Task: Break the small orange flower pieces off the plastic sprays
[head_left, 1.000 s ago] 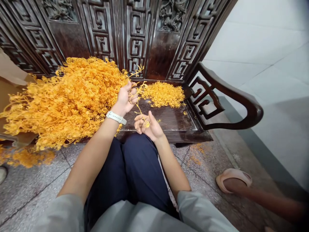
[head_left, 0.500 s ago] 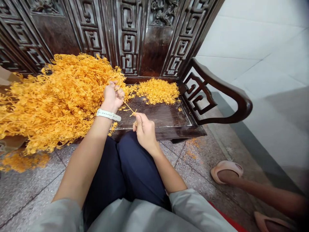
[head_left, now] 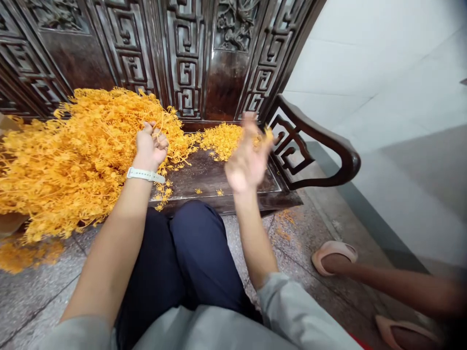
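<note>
At the right edge of a large heap of yellow-orange plastic flower sprigs (head_left: 91, 155), my left hand (head_left: 152, 148) is closed with a thin yellow stem (head_left: 157, 132) showing at its fingers. A pale watch band circles that wrist. My right hand (head_left: 248, 160), blurred by motion, is raised with fingers spread over a smaller pile of yellow flower pieces (head_left: 221, 138). A small yellow bit (head_left: 269, 133) shows by its fingers; whether it touches them I cannot tell. Two loose pieces (head_left: 220, 192) lie near the seat's front edge.
The dark wooden bench seat (head_left: 195, 175) has a carved backrest (head_left: 186, 63) and a curved armrest (head_left: 328, 146) on the right. Yellow scraps (head_left: 286, 218) lie on the tiled floor. Another person's foot in a pale shoe (head_left: 333, 255) is at the right.
My right hand has let go of the stem end, risen rightward from the lap to the small pile and opened. My left hand shifted slightly left in view. Loose pieces now show on the front seat.
</note>
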Motion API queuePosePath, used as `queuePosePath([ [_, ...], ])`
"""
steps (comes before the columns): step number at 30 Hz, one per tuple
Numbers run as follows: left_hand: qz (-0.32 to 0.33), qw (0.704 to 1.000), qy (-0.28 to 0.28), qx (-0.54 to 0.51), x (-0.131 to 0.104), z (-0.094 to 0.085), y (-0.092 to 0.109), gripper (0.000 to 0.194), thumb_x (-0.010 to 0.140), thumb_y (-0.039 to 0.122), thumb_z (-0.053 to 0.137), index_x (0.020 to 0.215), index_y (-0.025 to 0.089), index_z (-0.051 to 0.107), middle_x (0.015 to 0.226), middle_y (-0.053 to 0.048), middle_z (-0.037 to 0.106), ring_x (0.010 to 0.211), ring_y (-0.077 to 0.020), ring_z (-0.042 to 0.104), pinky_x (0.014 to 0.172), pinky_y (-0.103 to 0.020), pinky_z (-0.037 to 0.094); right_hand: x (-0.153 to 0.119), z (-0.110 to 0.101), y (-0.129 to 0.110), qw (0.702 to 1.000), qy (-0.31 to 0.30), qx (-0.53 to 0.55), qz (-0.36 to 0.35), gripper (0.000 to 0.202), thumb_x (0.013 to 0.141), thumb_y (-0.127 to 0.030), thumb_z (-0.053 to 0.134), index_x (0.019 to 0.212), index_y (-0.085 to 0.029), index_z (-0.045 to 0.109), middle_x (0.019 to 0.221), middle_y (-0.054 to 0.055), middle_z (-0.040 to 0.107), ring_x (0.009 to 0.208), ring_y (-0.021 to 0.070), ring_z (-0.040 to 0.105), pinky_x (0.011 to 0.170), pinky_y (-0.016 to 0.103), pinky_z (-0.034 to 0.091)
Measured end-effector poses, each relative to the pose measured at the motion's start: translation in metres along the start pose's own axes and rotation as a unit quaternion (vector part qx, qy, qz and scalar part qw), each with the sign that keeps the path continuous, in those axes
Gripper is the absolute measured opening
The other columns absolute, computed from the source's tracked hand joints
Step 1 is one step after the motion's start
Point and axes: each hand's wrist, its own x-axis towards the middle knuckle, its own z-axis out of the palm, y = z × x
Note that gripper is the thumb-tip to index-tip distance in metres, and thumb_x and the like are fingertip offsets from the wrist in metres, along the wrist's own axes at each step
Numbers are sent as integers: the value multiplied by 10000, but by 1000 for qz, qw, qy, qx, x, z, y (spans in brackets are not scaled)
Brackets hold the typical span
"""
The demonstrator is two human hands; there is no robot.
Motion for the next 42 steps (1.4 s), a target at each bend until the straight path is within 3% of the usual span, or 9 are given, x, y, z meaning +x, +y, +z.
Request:
queuePosePath([
  [5, -41, 999, -3, 19, -13, 6, -11, 456, 1194, 296, 352, 754, 211, 434, 448, 105, 258, 285, -42, 219, 313, -164, 145, -10, 81, 57, 851, 298, 258, 346, 425, 1099, -453, 333, 966, -202, 649, 758, 35, 652, 590, 144, 499, 553, 247, 500],
  [13, -46, 997, -16, 57, -21, 6, -19, 438, 1185, 359, 417, 781, 208, 492, 458, 97, 248, 299, -48, 209, 314, -169, 144, -119, 110, 50, 802, 291, 77, 516, 226, 820, -235, 797, 965, -220, 625, 1153, 139, 620, 1290, 334, 488, 1098, 428, 434],
  [22, -27, 983, -41, 176, -25, 5, -32, 344, 1108, 476, 621, 897, 204, 639, 534, 60, 405, 377, -48, 263, 392, -214, 173, -110, 87, 63, 817, 237, 266, 454, 128, 841, -238, 830, 930, -221, 740, 823, 17, 696, 773, 179, 625, 789, 318, 538],
  [25, -24, 964, -88, 250, -34, 8, -41, 291, 1110, 408, 630, 908, 203, 672, 554, 43, 442, 408, -60, 285, 411, -205, 193, -90, 75, 68, 655, 431, 489, 383, 203, 971, -426, 714, 978, -227, 675, 999, 63, 730, 916, 177, 689, 788, 288, 594],
  [28, -44, 928, -148, 340, -43, 10, -56, 296, 1132, 344, 583, 898, 210, 707, 570, 21, 484, 439, -83, 343, 427, -182, 254, -71, 79, 61, 460, 455, 665, 373, 367, 1076, -521, 504, 1014, -190, 650, 1042, 123, 734, 944, 201, 717, 749, 304, 629],
  [30, -64, 898, -192, 390, -48, 10, -67, 298, 1126, 303, 591, 883, 208, 734, 589, 5, 518, 459, -94, 388, 445, -181, 299, -59, 94, 48, 480, 429, 657, 392, 376, 1092, -517, 491, 1091, -188, 672, 1024, 97, 743, 872, 182, 707, 697, 277, 611],
  [34, -71, 861, -269, 426, -51, 11, -85, 274, 1107, 245, 611, 908, 195, 791, 619, -10, 569, 505, -102, 469, 506, -183, 383, -41, 122, 16, 656, 312, 591, 350, 408, 944, -589, 774, 1024, -194, 712, 852, 32, 729, 725, 143, 654, 632, 232, 533],
  [37, -91, 860, -272, 422, -54, 16, -89, 179, 1062, 202, 678, 950, 195, 818, 750, -41, 681, 626, -114, 609, 606, -181, 477, -52, 105, 4, 723, 283, 543, 321, 430, 851, -555, 897, 893, -179, 691, 613, -59, 535, 515, 72, 429, 505, 198, 344],
  [42, -197, 868, -234, 391, -65, 26, -74, 396, 1084, 486, 626, 1113, 148, 831, 969, -151, 781, 778, -203, 752, 678, -253, 590, -153, -1, 10, 637, 432, 531, 354, 372, 924, -539, 817, 917, -219, 628, 625, -67, 477, 509, 102, 427, 457, 210, 338],
])
